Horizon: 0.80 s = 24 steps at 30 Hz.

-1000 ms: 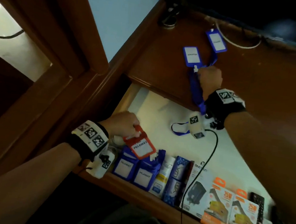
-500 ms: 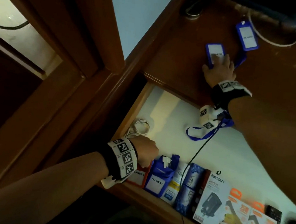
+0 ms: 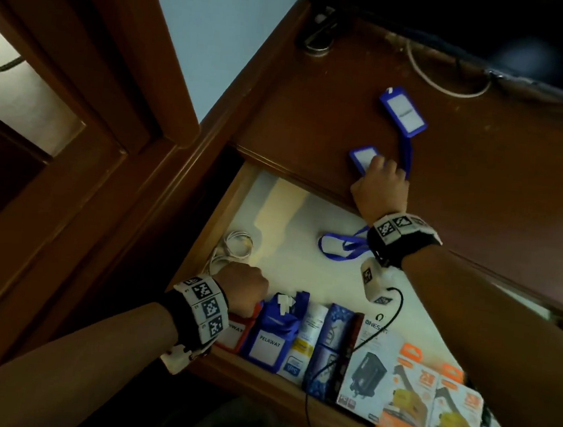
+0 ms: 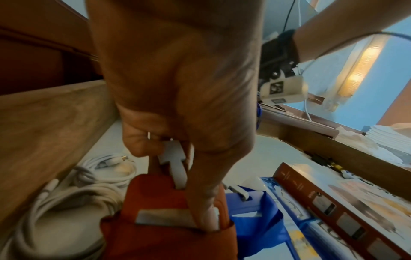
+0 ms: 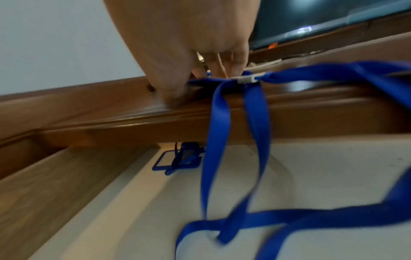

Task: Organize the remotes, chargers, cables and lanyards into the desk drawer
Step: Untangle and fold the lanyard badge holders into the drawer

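On the desk [image 3: 480,205], my right hand [image 3: 381,185] grasps a blue badge [image 3: 361,157] (its strap [image 5: 224,140] dangles into the open drawer [image 3: 283,213]). Down in the drawer's front row, my left hand [image 4: 177,91] pinches the red badge holder [image 4: 155,219] beside 1 blue holder [image 3: 274,329].

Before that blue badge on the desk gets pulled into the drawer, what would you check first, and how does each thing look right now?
1. Right hand on blue badge: ok, fingers on it.
2. Firm grip on it: cannot tell.
3. Its strap hangs into the drawer already: ok.
4. Bare drawer floor to land on: ok.
5. Left hand free to help: not ok, it holds the red badge.
6. Second badge apart from the first: cannot tell, straps meet.
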{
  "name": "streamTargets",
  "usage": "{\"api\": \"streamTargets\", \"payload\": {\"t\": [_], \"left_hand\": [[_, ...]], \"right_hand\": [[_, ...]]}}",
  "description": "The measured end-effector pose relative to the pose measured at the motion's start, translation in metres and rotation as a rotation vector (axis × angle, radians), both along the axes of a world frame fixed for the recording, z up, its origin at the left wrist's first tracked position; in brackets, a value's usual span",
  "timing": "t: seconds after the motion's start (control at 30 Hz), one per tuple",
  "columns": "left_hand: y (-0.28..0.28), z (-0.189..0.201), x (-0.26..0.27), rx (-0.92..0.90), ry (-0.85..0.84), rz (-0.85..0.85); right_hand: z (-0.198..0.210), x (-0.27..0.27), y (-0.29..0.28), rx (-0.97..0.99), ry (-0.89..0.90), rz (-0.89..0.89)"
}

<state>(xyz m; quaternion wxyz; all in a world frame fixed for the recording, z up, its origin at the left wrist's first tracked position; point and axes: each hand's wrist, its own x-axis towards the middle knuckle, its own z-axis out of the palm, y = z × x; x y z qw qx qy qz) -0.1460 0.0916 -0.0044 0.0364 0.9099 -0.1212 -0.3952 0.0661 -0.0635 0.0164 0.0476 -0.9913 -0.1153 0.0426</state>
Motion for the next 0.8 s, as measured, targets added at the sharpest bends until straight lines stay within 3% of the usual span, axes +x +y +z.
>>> {"api": "streamTargets", "payload": {"t": [0.27, 0.47, 0.63, 0.7, 0.8], "left_hand": [[-0.003, 0.007, 0.009, -0.085, -0.129, 0.26], [-0.037, 0.06, 0.057, -0.345, -0.392, 0.382], [-0.09, 0.103, 0.103, -0.606, -0.598, 0.499], [-0.109, 0.107, 0.118, -0.701, -0.612, 0.502], [-0.136, 0.106, 0.132, -0.807, -0.496, 0.487]], "right_hand": [[0.038, -0.012, -0.06, 0.528, 0.124, -0.036], [0.107, -0.034, -0.083, 1.163, 0.063, -0.132], [0.162, -0.062, -0.108, 1.654, 0.176, -0.116], [0.18, -0.073, -0.123, 1.847, 0.213, -0.109], [0.202, -0.084, -0.151, 2.099, 0.219, -0.064]]}}
